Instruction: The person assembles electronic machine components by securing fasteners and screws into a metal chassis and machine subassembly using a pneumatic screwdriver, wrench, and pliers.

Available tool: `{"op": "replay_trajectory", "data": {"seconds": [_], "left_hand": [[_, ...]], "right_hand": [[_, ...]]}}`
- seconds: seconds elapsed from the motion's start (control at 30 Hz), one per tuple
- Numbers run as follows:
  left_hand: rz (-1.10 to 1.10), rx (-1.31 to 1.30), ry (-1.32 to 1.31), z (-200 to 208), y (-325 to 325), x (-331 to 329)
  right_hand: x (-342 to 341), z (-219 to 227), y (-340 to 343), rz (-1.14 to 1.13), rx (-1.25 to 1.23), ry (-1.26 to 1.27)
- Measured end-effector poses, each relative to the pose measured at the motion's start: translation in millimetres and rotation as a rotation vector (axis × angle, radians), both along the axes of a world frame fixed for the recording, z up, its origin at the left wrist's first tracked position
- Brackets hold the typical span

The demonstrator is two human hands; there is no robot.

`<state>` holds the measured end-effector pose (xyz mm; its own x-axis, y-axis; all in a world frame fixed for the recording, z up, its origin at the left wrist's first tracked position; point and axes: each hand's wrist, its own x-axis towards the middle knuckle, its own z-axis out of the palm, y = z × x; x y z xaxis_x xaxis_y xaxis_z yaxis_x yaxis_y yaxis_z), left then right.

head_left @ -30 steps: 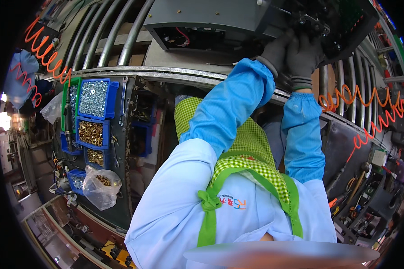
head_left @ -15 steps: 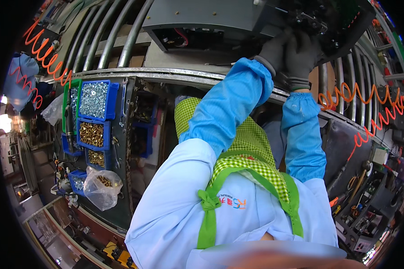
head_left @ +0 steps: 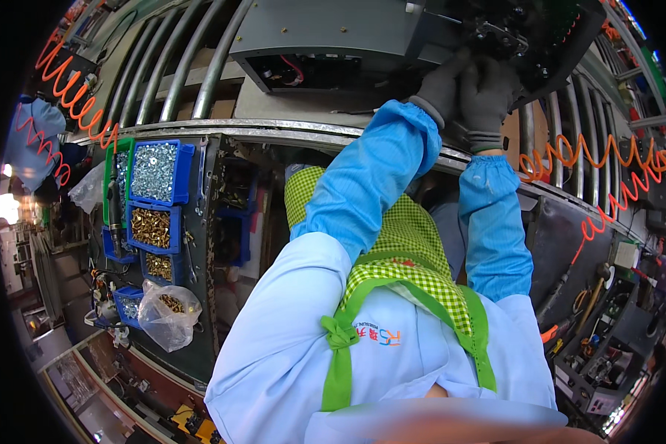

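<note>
A large dark grey metal cabinet point(head_left: 318, 33) lies at the top of the view with its open side facing me. Both my hands wear dark grey gloves and work inside its right part, close together. My left hand point(head_left: 440, 90) is closed, its fingertips meeting those of my right hand. My right hand point(head_left: 487, 96) is bent inward, its fingers closed on a small spot below a metal latch-like mechanism point(head_left: 502, 33). Whatever they pinch is hidden by the gloves and the dark interior. A red wire point(head_left: 294, 68) shows in the cabinet's left opening.
Under the cabinet runs a roller conveyor point(head_left: 177, 66) with a metal edge rail. On the left bench stand blue bins of silvery fasteners point(head_left: 154, 170) and brass-coloured screws point(head_left: 152, 226), a power screwdriver point(head_left: 113, 196), wrenches point(head_left: 202, 174) and a plastic bag point(head_left: 169, 314). Orange coiled hoses point(head_left: 570, 159) hang on both sides.
The whole view has shifted slightly. My hands stay together at the same part of the cabinet, with only a small movement of the fingers.
</note>
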<state>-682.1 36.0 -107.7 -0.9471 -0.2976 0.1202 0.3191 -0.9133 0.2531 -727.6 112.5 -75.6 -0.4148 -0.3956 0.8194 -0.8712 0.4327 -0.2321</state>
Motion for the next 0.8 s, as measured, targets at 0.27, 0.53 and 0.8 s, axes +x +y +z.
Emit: {"op": "replay_trajectory", "data": {"seconds": [0.27,0.53,0.8], "left_hand": [[-0.045,0.06,0.042,18,6,11],[0.661,-1.497,-0.356,4,-7,8],[0.652,-1.548,-0.466,15,-6,13]], "right_hand": [[7,31,35,0.182,0.14,-0.208],[27,32,79,0.226,0.052,-0.237],[22,-13,121,0.23,0.046,-0.322]]}}
